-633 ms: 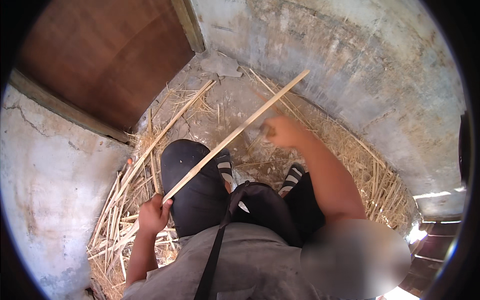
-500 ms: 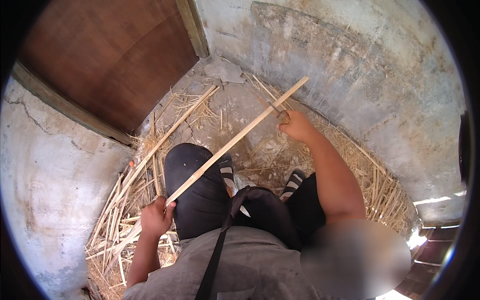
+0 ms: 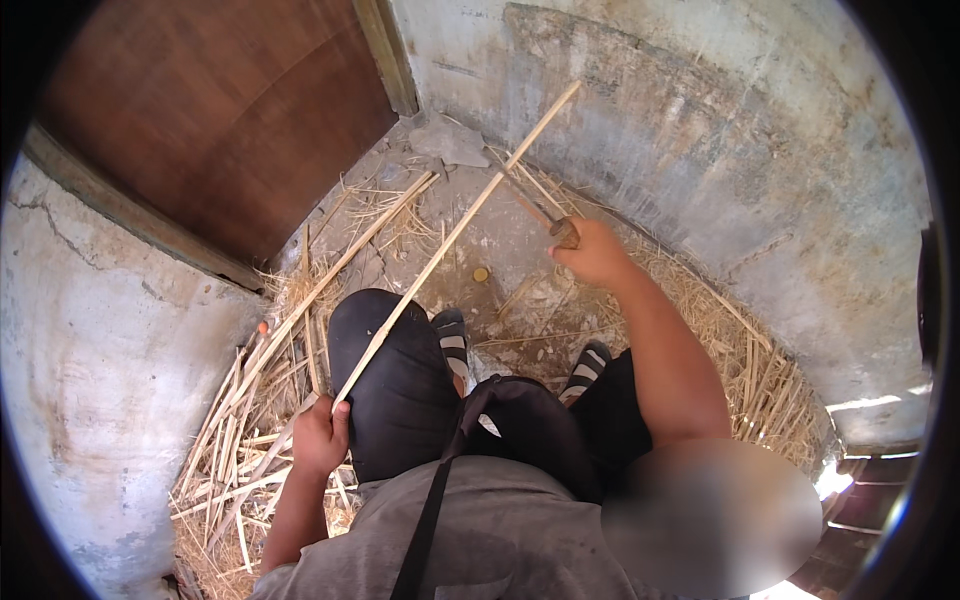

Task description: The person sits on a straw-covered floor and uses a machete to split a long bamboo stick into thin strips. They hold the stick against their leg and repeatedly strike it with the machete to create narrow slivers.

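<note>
Our left hand [image 3: 321, 436] is closed around the nearer part of a long, pale wooden strip [image 3: 430, 268], thumb pressed on top, and the strip slants over the left knee [image 3: 378, 330] toward the far wall [image 3: 690, 130]. Our right hand [image 3: 597, 253], on the right and farther off, is curled firmly about the handle of a knife [image 3: 561, 232], whose thin blade points far left and meets the line of the strip; we cannot tell whether they touch. Near left, beside the left forearm, we see a heap of split strips [image 3: 235, 440] lying every which way, while straw-like shavings [image 3: 760, 375] bank along the wall to the right. Between the feet and the far wall sits a small round yellowish piece [image 3: 481, 274], and a flat grey slab [image 3: 452, 143] lies at the far corner near the brown door [image 3: 220, 130].
</note>
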Available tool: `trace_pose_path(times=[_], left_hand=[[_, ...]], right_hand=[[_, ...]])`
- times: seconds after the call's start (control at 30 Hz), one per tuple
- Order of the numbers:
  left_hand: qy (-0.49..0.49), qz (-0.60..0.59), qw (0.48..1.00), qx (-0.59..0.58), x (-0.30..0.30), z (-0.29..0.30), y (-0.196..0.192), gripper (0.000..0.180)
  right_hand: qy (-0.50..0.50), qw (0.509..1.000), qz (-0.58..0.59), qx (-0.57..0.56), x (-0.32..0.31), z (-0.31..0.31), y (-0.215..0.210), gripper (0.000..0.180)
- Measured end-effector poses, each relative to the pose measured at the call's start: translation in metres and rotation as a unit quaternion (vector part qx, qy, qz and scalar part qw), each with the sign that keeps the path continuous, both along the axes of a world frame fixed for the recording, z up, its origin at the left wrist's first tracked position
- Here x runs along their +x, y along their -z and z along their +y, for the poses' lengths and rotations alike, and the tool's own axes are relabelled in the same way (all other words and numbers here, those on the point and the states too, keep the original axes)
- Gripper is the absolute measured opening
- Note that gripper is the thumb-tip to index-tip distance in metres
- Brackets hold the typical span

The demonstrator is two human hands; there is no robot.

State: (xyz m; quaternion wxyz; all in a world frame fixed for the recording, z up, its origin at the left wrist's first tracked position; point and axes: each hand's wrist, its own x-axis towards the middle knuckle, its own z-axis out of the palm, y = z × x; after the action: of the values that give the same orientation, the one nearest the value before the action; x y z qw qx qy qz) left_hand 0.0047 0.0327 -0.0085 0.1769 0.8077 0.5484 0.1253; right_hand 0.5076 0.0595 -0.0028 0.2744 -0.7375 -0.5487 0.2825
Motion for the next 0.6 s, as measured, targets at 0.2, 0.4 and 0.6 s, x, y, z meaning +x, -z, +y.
trace_pose_path(times=[0.2, 0.4, 0.6], left_hand=[[0.005, 0.038, 0.999, 0.028, -0.001, -0.003, -0.01, 0.04], [-0.002, 0.038, 0.998, 0.053, 0.002, -0.001, -0.002, 0.036], [0.011, 0.012, 0.999, 0.031, 0.01, -0.005, -0.016, 0.036]], right_hand=[[-0.213, 0.956, -0.201, -0.027, -0.056, -0.013, -0.036, 0.043], [-0.06, 0.998, -0.01, -0.036, 0.003, 0.004, 0.009, 0.04], [-0.148, 0.984, -0.098, 0.014, -0.038, -0.005, -0.011, 0.038]])
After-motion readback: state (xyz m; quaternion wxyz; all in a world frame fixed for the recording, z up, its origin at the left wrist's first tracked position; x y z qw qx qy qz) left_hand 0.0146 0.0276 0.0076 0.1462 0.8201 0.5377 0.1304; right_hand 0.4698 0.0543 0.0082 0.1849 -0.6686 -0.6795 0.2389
